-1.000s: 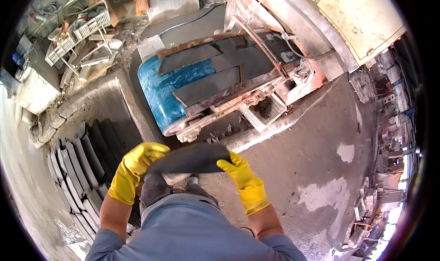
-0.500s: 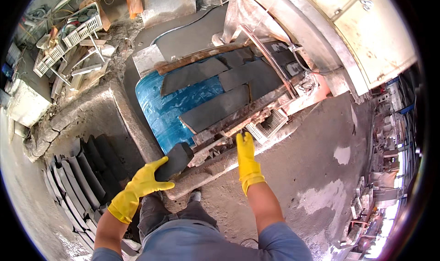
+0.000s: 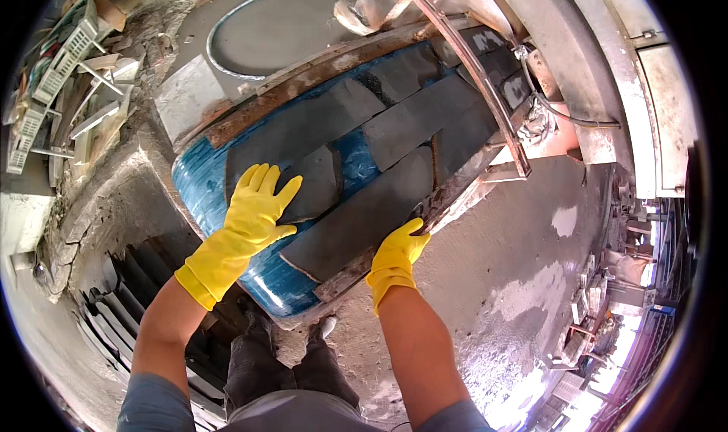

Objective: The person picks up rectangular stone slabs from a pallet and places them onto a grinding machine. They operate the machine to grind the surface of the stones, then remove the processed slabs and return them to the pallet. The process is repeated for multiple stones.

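Observation:
Yellow rubber gloves cover both hands. My left hand [image 3: 258, 208] is open, its fingers spread over the left edge of a short dark grey slab [image 3: 312, 188]. That slab lies on a wet blue bed [image 3: 265, 286] among other dark slabs. A long slab [image 3: 356, 223] lies on its near side and another [image 3: 303, 128] on its far side; blue shows through a gap to its right. Beside the bed's near wooden rail [image 3: 341, 280], my right hand [image 3: 398, 259] holds nothing visible. Two digits show apart there; the others are partly hidden.
A rusty metal bar [image 3: 485, 83] crosses above the bed's right end. Dark curved slabs [image 3: 144, 288] stand stacked at lower left. A pale plastic crate [image 3: 68, 56] sits among scraps at upper left. A hose [image 3: 220, 34] curves behind the bed.
The short slab, gripped in my left hand earlier, now lies on the blue bed with that hand spread over it. The view has shifted closer to the bed. My right hand stays by the rail.

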